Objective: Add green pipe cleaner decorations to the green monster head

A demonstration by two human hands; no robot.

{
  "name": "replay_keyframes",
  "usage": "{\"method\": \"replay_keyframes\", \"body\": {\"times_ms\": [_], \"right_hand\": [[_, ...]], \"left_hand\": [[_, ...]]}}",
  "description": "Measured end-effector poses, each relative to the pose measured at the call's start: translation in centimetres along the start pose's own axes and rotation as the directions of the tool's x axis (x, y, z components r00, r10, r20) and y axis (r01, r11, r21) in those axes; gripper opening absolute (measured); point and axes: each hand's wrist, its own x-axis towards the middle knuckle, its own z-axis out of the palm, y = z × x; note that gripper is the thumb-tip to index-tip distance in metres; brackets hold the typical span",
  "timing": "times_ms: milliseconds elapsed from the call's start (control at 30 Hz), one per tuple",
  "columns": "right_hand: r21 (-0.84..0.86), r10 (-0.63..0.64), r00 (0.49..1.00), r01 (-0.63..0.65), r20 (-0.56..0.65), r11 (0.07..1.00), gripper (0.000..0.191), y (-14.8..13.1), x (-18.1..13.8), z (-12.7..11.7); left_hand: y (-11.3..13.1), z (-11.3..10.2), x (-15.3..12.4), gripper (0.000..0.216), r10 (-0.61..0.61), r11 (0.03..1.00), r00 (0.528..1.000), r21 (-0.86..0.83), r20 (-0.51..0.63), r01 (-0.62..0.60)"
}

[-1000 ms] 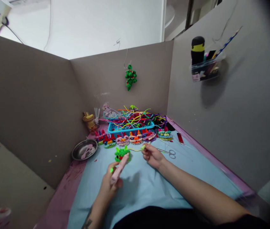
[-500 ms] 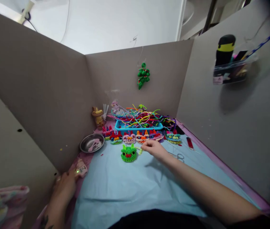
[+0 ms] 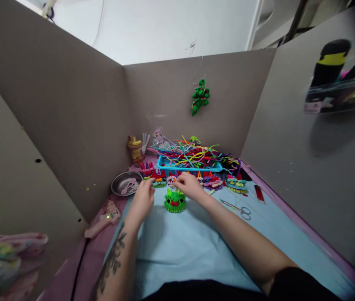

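Observation:
A green fuzzy head [image 3: 174, 201] with dark eyes, a red mouth and light green ears stands on the blue cloth [image 3: 190, 246]. Just above it, my right hand [image 3: 190, 186] pinches a small pale yellow-green pipe cleaner piece, mostly hidden by the fingers. To the left of the head, my left hand [image 3: 144, 196] hovers with loosely bent fingers apart, and I see nothing in it. A pink glue gun [image 3: 103, 223] with a lit green light lies by the left wall.
Several colourful fuzzy heads [image 3: 211, 181] line up before a blue tray [image 3: 161, 166] heaped with pipe cleaners. A metal bowl [image 3: 114, 190] stands left; scissors [image 3: 238, 209] and a red-handled tool [image 3: 259, 193] lie right. Grey panels enclose three sides.
My left hand has moved from beside the glue gun toward the green head. My right hand has brought the pale piece from the head's right side to above it. The view has shifted slightly.

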Motion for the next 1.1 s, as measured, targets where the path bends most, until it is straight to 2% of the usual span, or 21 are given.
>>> {"method": "replay_keyframes", "body": {"times_ms": [67,133,233,300,367,433,533,633,833,1100], "right_hand": [[-0.019,-0.030,0.999,0.030,0.020,0.999,0.020,0.2,0.0,0.6],[-0.020,-0.040,0.998,0.041,0.045,0.999,0.018,0.4,-0.1,1.1],[-0.013,-0.018,0.998,0.019,0.057,1.000,0.018,0.5,-0.2,1.4],[-0.013,-0.001,0.998,0.002,0.055,1.000,0.019,0.5,-0.2,1.3],[-0.015,0.010,0.998,-0.009,0.065,1.000,0.021,0.4,-0.2,1.2],[-0.014,0.008,0.997,-0.007,0.075,1.000,0.021,0.3,-0.2,1.0],[-0.014,-0.009,0.998,0.010,0.068,1.000,0.019,0.3,-0.3,0.9],[-0.010,-0.011,0.998,0.012,0.067,1.000,0.018,0.6,-0.4,1.2],[-0.013,-0.011,0.998,0.011,0.063,1.000,0.020,1.1,-0.6,1.8],[-0.021,0.048,0.996,-0.047,0.071,0.999,0.020,0.7,-0.9,1.9]], "left_hand": [[0.2,2.6,1.4,0.037,0.005,0.998,0.996,-0.065,-0.084,-0.010],[0.2,4.6,1.6,0.036,-0.038,0.993,0.984,-0.116,-0.173,0.018],[-0.2,6.4,0.8,0.031,-0.123,0.970,0.973,-0.231,-0.196,0.076],[-0.4,6.9,0.4,0.031,-0.171,0.928,0.974,-0.356,-0.150,0.108],[-0.6,7.2,0.3,0.038,-0.190,0.862,0.981,-0.486,-0.046,0.144],[-0.6,7.3,0.2,0.056,-0.134,0.813,0.988,-0.562,0.080,0.156],[-0.6,7.2,-0.1,0.091,0.020,0.823,0.982,-0.561,0.187,0.090],[-0.5,7.1,-0.6,0.113,0.084,0.857,0.970,-0.513,0.226,0.046],[-0.4,7.2,-0.8,0.123,0.099,0.886,0.956,-0.463,0.276,0.042],[-0.6,7.4,-0.8,0.127,0.116,0.894,0.956,-0.448,0.268,0.017]]}}
